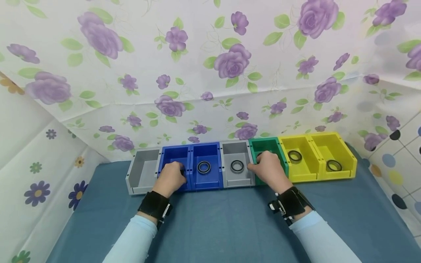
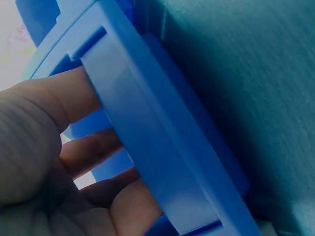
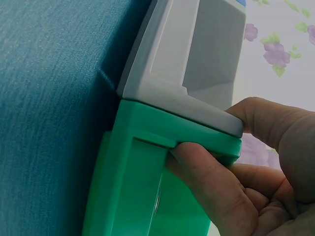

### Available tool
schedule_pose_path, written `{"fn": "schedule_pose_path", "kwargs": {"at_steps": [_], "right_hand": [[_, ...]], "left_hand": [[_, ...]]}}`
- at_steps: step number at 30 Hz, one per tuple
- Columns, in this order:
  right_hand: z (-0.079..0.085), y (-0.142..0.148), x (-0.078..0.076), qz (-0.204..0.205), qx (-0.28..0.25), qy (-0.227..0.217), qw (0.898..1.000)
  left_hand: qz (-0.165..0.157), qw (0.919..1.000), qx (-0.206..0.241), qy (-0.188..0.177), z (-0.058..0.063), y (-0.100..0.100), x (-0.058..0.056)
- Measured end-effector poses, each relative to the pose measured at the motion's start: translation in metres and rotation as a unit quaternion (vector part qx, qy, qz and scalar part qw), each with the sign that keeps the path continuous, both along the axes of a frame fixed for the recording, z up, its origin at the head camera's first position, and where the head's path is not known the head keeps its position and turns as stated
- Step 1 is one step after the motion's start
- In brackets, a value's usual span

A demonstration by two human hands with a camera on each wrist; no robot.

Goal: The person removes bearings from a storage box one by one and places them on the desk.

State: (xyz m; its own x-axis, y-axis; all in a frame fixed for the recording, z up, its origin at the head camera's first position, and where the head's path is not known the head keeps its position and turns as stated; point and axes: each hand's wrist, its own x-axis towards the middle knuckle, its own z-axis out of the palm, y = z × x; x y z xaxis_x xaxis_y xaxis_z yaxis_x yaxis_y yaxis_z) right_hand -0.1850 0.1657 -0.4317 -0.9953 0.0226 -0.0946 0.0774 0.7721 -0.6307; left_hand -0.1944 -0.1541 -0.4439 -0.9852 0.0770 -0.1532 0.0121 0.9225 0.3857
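Observation:
My left hand point(image 1: 171, 177) reaches into the left blue bin point(image 1: 172, 150). A dark bit of a ball bearing point(image 1: 182, 171) shows at its fingers, and the hand hides the rest. In the left wrist view the fingers point(image 2: 81, 96) pass behind the bin's front wall, their tips hidden. My right hand point(image 1: 270, 171) is at the green bin point(image 1: 285, 166). Its thumb point(image 3: 258, 115) lies on the grey bin's side of the adjoining walls, with the index finger on the green side. Part of a dark bearing point(image 1: 259, 156) shows beside that hand.
Bearings lie in the right blue bin point(image 1: 215, 182), the middle grey bin point(image 1: 236, 182) and both yellow bins point(image 1: 317, 177). A grey bin point(image 1: 144, 175) ends the row at left. The blue cloth point(image 1: 217, 226) spreads in front; a flowered sheet point(image 1: 197, 80) hangs behind.

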Motion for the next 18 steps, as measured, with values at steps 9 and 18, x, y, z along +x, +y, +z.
{"fn": "schedule_pose_path", "kwargs": {"at_steps": [9, 18], "right_hand": [[0.0003, 0.0004, -0.0009, 0.000, -0.001, -0.002, 1.000], [-0.0008, 0.0014, -0.0001, 0.001, -0.003, -0.001, 1.000]], "left_hand": [[-0.018, 0.9994, -0.020, 0.024, -0.0024, -0.0020, -0.0010], [-0.038, 0.9971, -0.027, 0.060, -0.0044, -0.0048, 0.0021]]}}
